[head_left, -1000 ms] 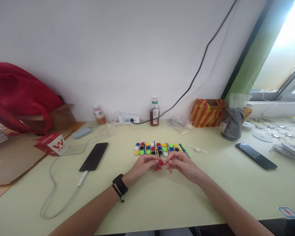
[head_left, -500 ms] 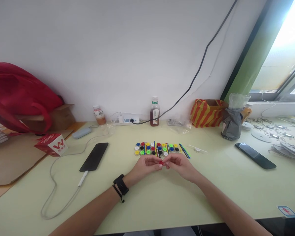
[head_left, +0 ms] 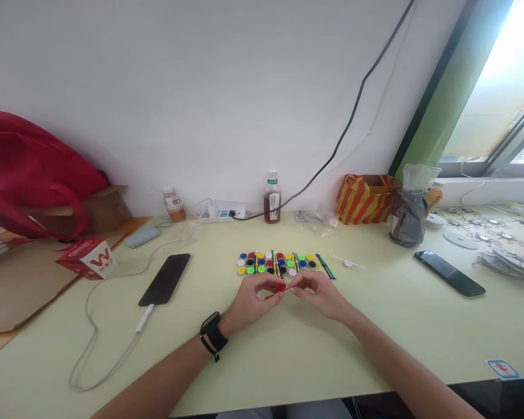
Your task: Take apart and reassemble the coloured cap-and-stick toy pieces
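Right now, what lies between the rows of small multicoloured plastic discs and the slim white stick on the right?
The head view shows thin, slanting blue and green sticks lying there.

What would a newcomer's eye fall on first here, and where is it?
Probably the big red bag at the far left. Next, the rows of brightly coloured round pieces mid-picture, just beyond the left hand, holding a small red piece, and the right hand, pinching something thin and red. A red-and-yellow striped bag stands out behind, right of centre.
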Demonstrator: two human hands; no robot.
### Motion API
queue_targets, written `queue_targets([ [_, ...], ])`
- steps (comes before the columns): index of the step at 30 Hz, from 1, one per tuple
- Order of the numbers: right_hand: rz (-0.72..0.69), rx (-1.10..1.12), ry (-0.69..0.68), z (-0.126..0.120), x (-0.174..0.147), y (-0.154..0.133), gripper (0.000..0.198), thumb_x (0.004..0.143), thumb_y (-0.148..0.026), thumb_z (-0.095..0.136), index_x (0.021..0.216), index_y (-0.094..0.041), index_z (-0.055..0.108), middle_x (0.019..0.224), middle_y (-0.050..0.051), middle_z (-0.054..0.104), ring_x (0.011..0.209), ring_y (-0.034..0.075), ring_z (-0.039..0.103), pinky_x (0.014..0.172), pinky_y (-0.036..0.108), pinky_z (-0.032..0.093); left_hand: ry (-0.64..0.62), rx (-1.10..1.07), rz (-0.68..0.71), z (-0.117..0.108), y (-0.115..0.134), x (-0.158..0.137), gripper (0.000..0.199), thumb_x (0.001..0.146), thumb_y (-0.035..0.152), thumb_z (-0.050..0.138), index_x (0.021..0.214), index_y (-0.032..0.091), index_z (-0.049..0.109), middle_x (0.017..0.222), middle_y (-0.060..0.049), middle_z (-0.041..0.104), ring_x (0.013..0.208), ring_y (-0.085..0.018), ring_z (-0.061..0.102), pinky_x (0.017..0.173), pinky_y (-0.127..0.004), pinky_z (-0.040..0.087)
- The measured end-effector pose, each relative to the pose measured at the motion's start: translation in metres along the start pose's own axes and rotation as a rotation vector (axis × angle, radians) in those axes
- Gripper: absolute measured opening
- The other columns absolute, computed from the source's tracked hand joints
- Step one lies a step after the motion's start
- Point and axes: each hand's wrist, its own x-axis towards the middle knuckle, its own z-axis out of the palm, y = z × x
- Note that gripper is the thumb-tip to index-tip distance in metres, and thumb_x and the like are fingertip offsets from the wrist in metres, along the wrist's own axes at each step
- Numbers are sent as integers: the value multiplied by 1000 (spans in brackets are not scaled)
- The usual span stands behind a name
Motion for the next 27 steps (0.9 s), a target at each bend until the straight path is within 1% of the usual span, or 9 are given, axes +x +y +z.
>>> queue_targets([
  [4,-22,-86,15,1,0,2,12,88,-31,69,83,-20,72,83,5,69,75,18,60,67,30,48,24,172,104,-1,3,-1,16,88,24,72,103,20,75,100,-7,76,90,-19,71,83,-32,59],
  [7,-11,-113,-6,1,-1,1,10,87,-29,69,81,-21,71,80,4,67,72,17,59,65,29,47,37,254,147,-4,4,-2,11,88,22,72,99,20,74,95,-5,76,89,-19,71,83,-33,56],
  [13,18,-56,-77,-3,-2,-3,13,87,-31,69,81,-20,69,78,2,65,68,15,55,66,29,45,-20,302,175,-6,8,-3,3,88,20,69,91,20,71,89,-5,73,83,-18,68,79,-32,52],
  [16,26,-38,-81,-4,-2,-4,17,88,-35,71,82,-19,69,77,2,63,68,15,53,67,29,44,-33,294,167,-6,10,-4,3,89,22,69,89,19,71,87,-5,73,82,-18,68,78,-32,51],
  [18,21,-18,-71,-4,-2,-5,19,88,-38,71,84,-19,69,79,3,63,70,15,53,68,30,45,-32,255,138,-6,11,-3,7,88,26,73,90,19,72,87,-5,74,83,-19,68,79,-32,53],
  [20,15,15,-66,-5,-1,-7,22,89,-41,71,88,-19,69,82,3,63,72,16,54,69,31,46,-60,150,91,-5,12,-3,14,87,30,75,94,19,73,98,-8,75,87,-20,69,81,-33,55],
  [23,16,74,-83,-6,-1,-8,26,90,-46,70,94,-21,68,88,5,64,80,18,58,74,33,49,-117,-75,6,-3,13,-2,18,90,34,72,98,18,73,115,-12,72,92,-20,69,84,-34,58],
  [25,22,91,-71,-7,-1,-7,29,90,-48,70,102,-22,68,95,6,65,84,19,60,76,34,51,-119,-183,-42,-2,11,-1,18,90,34,72,97,17,73,110,-12,72,94,-20,69,88,-35,57],
  [27,18,63,-10,-7,-2,-6,36,89,-47,70,117,-25,65,101,5,63,81,17,58,75,33,52,-93,-249,-88,-2,8,0,22,86,33,78,99,16,73,102,-10,73,94,-20,69,91,-35,57],
])
